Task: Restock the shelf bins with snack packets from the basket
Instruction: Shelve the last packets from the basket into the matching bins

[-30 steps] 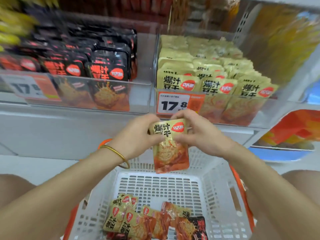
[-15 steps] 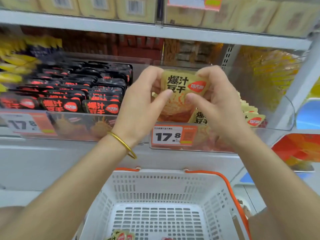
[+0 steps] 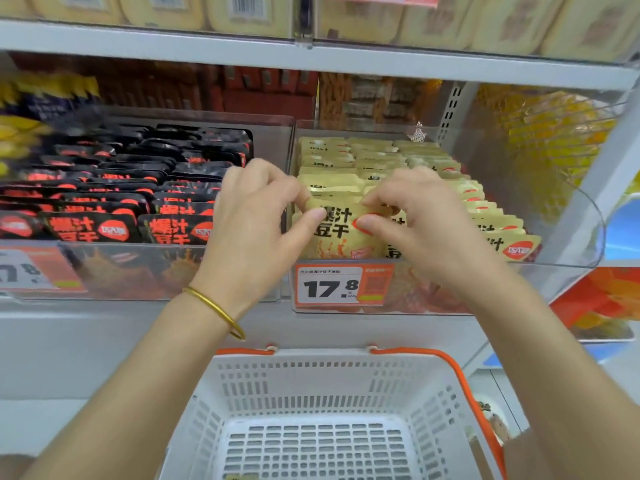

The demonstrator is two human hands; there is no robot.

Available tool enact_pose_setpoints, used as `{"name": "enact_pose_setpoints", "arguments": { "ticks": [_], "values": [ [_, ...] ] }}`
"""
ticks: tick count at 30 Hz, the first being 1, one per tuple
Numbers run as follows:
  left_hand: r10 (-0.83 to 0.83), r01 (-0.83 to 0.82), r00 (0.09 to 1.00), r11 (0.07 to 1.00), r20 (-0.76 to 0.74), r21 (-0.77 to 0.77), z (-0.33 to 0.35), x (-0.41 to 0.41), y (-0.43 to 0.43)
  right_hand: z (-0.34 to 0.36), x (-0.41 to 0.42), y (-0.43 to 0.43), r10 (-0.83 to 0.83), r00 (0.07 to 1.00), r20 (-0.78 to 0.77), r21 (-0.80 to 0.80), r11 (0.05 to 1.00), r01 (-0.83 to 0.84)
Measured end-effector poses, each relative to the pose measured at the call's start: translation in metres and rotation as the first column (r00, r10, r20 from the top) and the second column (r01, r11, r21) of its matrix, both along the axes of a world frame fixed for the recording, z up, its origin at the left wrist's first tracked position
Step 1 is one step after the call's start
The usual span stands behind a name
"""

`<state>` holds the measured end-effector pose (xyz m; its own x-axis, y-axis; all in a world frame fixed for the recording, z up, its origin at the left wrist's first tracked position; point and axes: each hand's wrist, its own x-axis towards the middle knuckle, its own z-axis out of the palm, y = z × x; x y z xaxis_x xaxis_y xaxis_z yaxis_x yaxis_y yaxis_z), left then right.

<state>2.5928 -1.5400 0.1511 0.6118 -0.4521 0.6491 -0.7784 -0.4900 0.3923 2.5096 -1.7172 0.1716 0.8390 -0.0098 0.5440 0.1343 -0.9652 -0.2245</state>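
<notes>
Your left hand point(image 3: 249, 216) and right hand point(image 3: 426, 220) each have a closed fingertip grip on the yellow snack packet point(image 3: 342, 234), upright at the front of the clear bin point(image 3: 568, 237).

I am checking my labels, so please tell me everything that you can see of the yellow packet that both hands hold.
The yellow packet is a flat, glossy pouch with bold black characters, a partly hidden red logo and an orange food picture. It stands upright at the front of the clear bin, before rows of like packets, its lower part behind the bin's front wall. The left hand pinches its top left corner, the right hand its top right.
</notes>
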Motion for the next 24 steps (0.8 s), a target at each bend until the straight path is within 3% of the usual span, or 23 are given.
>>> {"name": "enact_pose_setpoints", "arguments": {
  "ticks": [3,6,10,13,14,16,18,19,21,24],
  "values": [
    [0.056,-0.074,0.993,0.983,0.107,0.166,-0.006,0.001,0.005,-0.009,0.002,0.006,-0.023,1.000,0.012,-0.200,0.979,0.025],
    [0.077,-0.117,0.983,0.963,0.167,0.242,-0.007,0.000,0.009,-0.015,0.002,0.009,-0.037,0.999,0.036,-0.292,0.955,0.045],
    [0.132,-0.163,0.957,0.981,0.258,0.103,-0.005,-0.015,0.015,-0.021,-0.009,0.010,-0.052,0.969,0.241,-0.208,0.973,0.104],
    [0.036,-0.046,0.973,0.998,0.227,0.043,-0.021,-0.037,0.032,-0.038,-0.038,0.023,0.019,0.934,0.358,-0.059,0.998,0.002],
    [-0.020,-0.002,0.983,0.993,0.181,0.119,-0.035,-0.045,0.041,-0.047,-0.047,0.031,0.061,0.955,0.290,-0.055,0.997,-0.047],
    [-0.090,0.091,0.996,0.910,-0.021,0.405,-0.067,-0.057,0.058,-0.075,-0.054,0.048,0.110,0.986,-0.128,-0.051,0.992,-0.117],
    [-0.031,0.206,0.965,0.709,-0.262,0.674,-0.094,-0.066,0.065,-0.117,-0.049,0.066,0.102,0.799,-0.593,-0.052,0.985,-0.165],
    [-0.002,0.251,0.949,0.609,-0.315,0.752,-0.104,-0.069,0.064,-0.143,-0.045,0.072,0.097,0.689,-0.718,-0.065,0.977,-0.205],
    [-0.003,0.304,0.939,0.480,-0.344,0.823,-0.116,-0.076,0.060,-0.197,-0.042,0.081,0.062,0.496,-0.866,-0.094,0.955,-0.283],
    [-0.016,0.306,0.947,0.361,-0.322,0.881,-0.128,-0.078,0.053,-0.278,-0.043,0.073,-0.022,0.250,-0.968,-0.107,0.937,-0.333]
  ]
}}
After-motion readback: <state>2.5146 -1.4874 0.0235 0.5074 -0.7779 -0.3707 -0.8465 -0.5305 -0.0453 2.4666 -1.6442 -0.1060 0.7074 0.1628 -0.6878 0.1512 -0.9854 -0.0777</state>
